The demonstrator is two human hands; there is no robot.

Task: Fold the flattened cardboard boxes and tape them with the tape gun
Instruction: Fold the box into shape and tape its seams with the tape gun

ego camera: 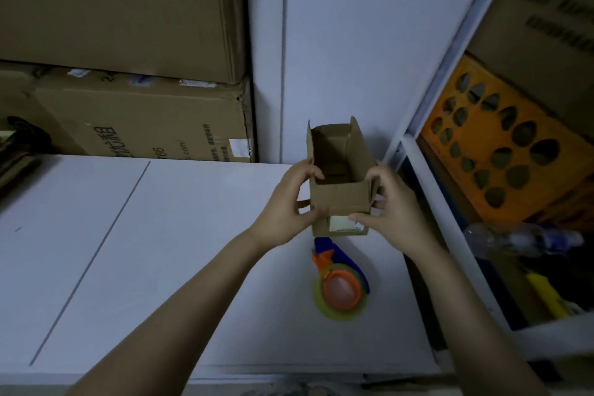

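Curled fingers of the left hand [289,199] and right hand [392,212] clasp the near corners of a small brown cardboard box [340,196]. It is open-topped, above the white counter [160,251] by its right edge. A blue-and-orange tape gun [340,280] lies just nearer.

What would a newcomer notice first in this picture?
Probably the small open cardboard box, held at centre by the left hand and right hand. Next, the orange-and-blue tape gun lying on the white table nearer the person, then the orange crate on the shelf at right.
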